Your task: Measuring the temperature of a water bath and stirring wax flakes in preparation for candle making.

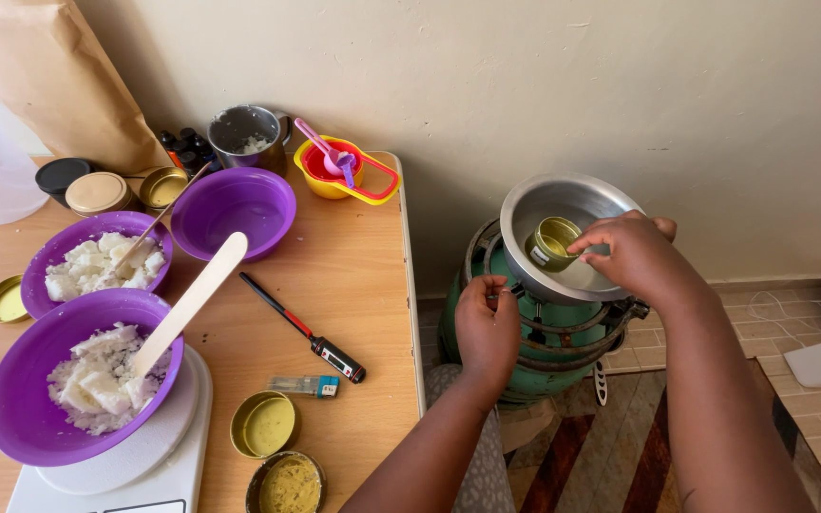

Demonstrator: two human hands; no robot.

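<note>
My right hand (631, 255) reaches into a steel pan (536, 201) that sits on a green gas cylinder burner (544, 366). Its fingers pinch the rim of a small gold tin (549, 242) standing inside the pan. My left hand (486, 325) is lower, closed on the burner's black ring just under the pan's near edge. Both forearms come up from the bottom of the view.
A wooden table (353, 256) at left carries purple bowls of white wax chunks (97, 261), one on a white scale (135, 465) with a wooden spatula (187, 304), an empty purple bowl (233, 207), a probe thermometer (306, 330), gold tins (263, 425) and measuring cups (339, 171).
</note>
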